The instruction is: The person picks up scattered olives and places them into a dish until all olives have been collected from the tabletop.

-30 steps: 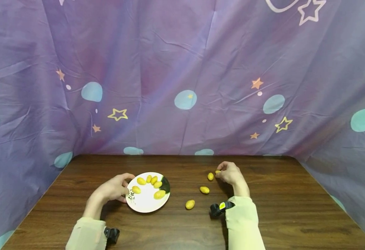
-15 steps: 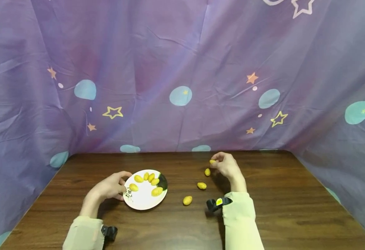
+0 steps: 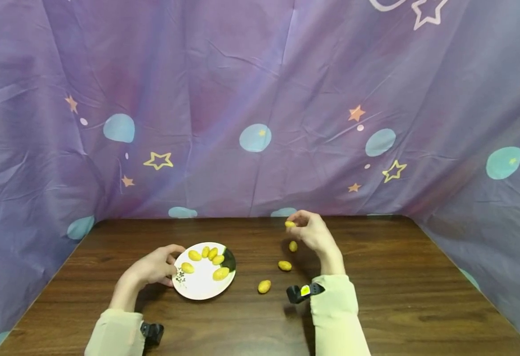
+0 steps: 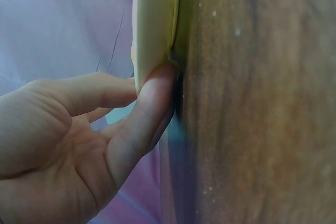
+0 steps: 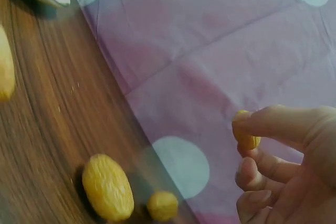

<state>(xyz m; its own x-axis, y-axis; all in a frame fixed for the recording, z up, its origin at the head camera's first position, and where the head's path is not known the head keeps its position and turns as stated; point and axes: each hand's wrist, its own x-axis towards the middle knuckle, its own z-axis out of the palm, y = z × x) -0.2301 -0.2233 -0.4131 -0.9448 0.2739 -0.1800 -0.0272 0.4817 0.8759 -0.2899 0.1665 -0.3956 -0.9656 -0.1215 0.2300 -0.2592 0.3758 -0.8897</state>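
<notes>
Since half a second earlier, the right hand [image 3: 314,236] had carried its yellow fruit [image 3: 290,224] leftward and up, away from the nearest loose fruit [image 3: 293,246] on the counter [image 3: 398,291]. Thumb and fingers pinched that piece between them, covering part of its wrinkled skin; the remaining fingers were loosely bent below. The right wrist view cut the hand off at its right and lower edges.

Two more pieces, a middle fruit [image 3: 285,266] and a near fruit [image 3: 264,286], lay apart on the wood. In the right wrist view one piece was cropped by the left edge, and only a corner of the plate [image 3: 199,288] showed.

The left hand [image 3: 150,267] pinched the plate's left rim; the left wrist view showed one digit against the outer wall, while another's tip was hidden behind the rim. That view cut off the plate's top. Six pieces [image 3: 221,273] rested on it, their exact kind hard to tell.
</notes>
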